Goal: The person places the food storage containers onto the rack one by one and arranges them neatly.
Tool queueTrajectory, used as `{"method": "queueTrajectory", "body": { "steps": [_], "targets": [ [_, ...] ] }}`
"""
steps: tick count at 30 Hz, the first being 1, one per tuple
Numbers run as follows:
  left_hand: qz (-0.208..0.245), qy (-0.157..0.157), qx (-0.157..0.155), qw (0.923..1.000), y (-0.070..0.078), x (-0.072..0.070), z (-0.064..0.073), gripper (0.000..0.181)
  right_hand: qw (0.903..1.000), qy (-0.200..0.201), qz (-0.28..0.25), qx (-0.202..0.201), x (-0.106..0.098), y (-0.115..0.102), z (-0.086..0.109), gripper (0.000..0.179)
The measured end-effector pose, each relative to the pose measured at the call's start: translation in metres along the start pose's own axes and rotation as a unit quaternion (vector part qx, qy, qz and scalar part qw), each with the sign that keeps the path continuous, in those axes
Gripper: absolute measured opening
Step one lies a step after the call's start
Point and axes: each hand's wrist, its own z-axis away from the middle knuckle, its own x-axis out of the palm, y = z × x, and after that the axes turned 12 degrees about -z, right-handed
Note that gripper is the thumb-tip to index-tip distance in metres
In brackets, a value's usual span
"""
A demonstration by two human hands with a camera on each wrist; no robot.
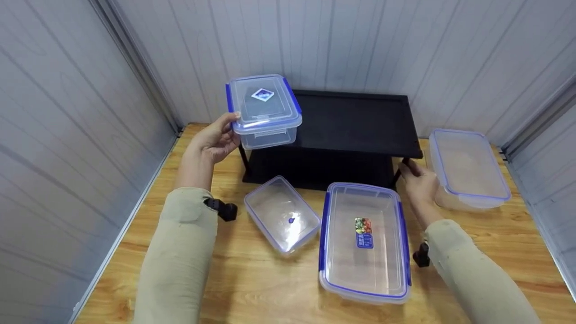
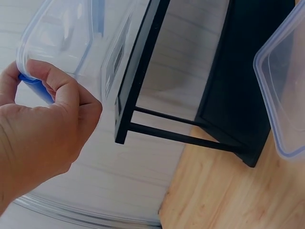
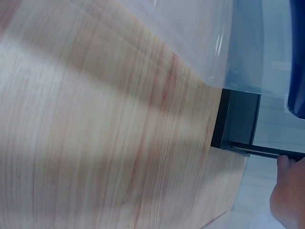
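Observation:
My left hand (image 1: 218,139) holds a clear lidded food container (image 1: 265,110) with blue side clips and a diamond-shaped sticker, raised at the left end of a black two-tier shelf rack (image 1: 355,121). In the left wrist view, the left thumb and fingers (image 2: 52,76) pinch the container's edge by a blue clip (image 2: 35,88). The right hand (image 1: 420,182) grips the rack's front right leg (image 1: 396,177), low under the top tier. Only part of that hand (image 3: 290,191) shows in the right wrist view, at the dark post.
A large clear container (image 1: 382,265) with blue clips and a fruit sticker lies before the rack. Left of it is a smaller blue-rimmed clear piece (image 1: 274,211), lid or box unclear. Another blue-rimmed container (image 1: 472,166) stands right of the rack. Panel walls (image 1: 315,40) enclose the wooden table (image 1: 265,288).

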Motion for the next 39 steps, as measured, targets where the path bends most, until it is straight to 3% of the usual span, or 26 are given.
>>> {"method": "queueTrajectory", "body": {
  "steps": [5,15,28,39],
  "targets": [
    [-0.010,-0.017,-0.002,0.9998,-0.001,-0.003,-0.006,0.053,0.9999,-0.008,0.007,-0.002,-0.001,0.000,0.001,0.030],
    [-0.058,0.025,-0.006,0.9980,0.003,-0.004,-0.014,0.059,0.9999,-0.005,-0.004,0.011,-0.003,-0.002,0.003,0.032],
    [-0.132,0.042,0.001,0.9903,0.012,-0.009,-0.019,0.052,1.0000,-0.005,-0.007,0.005,-0.002,-0.001,0.003,0.030],
    [-0.154,0.059,0.008,0.9863,0.015,-0.008,-0.018,0.052,0.9999,0.000,-0.008,-0.009,-0.001,-0.002,0.002,0.027]
  ]
}}
